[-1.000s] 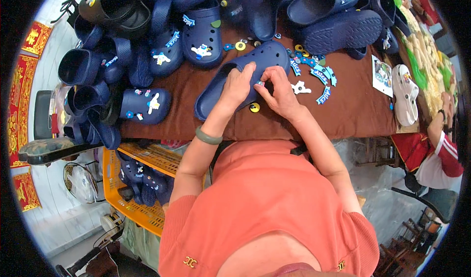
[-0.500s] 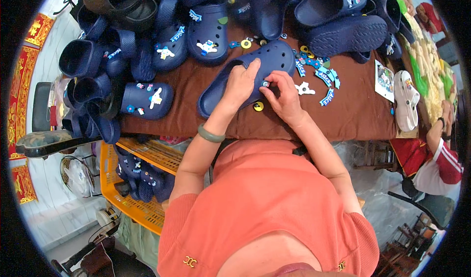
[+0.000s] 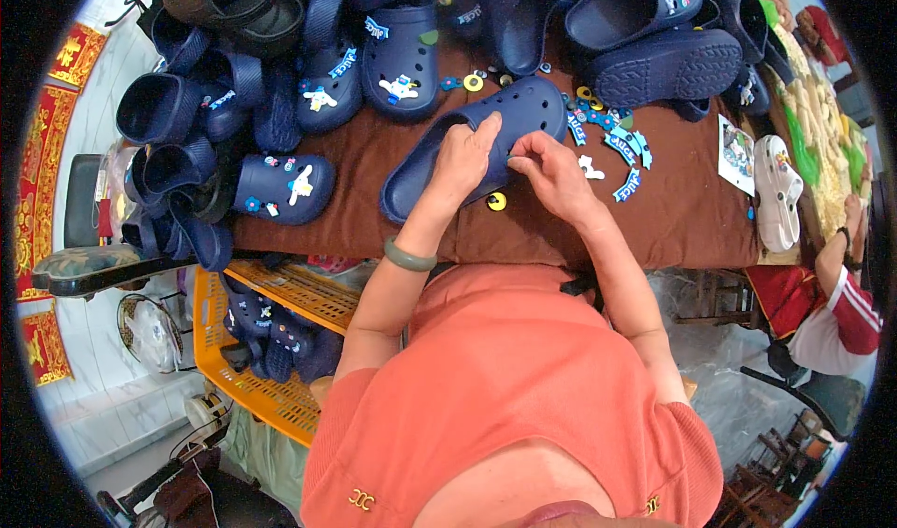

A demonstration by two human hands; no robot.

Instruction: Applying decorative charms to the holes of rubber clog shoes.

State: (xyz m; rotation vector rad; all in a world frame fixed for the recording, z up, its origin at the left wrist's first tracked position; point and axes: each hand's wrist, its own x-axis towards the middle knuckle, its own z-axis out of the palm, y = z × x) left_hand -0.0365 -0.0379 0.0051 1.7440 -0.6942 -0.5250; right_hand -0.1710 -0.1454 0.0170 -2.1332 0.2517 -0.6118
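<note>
- Right now, the navy clog [image 3: 523, 107] is over the brown-covered desk [image 3: 355, 196], its toe pointing away and rightward from you.
- Your left hand [image 3: 458, 162] grips the clog's upper beside the foot opening, fingers partly hidden.
- Your right hand [image 3: 556, 175] meets the clog's right side, thumb and fingers drawn close together; whether they pinch anything, I cannot tell.
- Just below the clog lies a round yellow charm [image 3: 496, 201]; blue banner charms [image 3: 628, 184] lie to its right.

Navy clog [image 3: 521, 115], diagonal, opening upward
</note>
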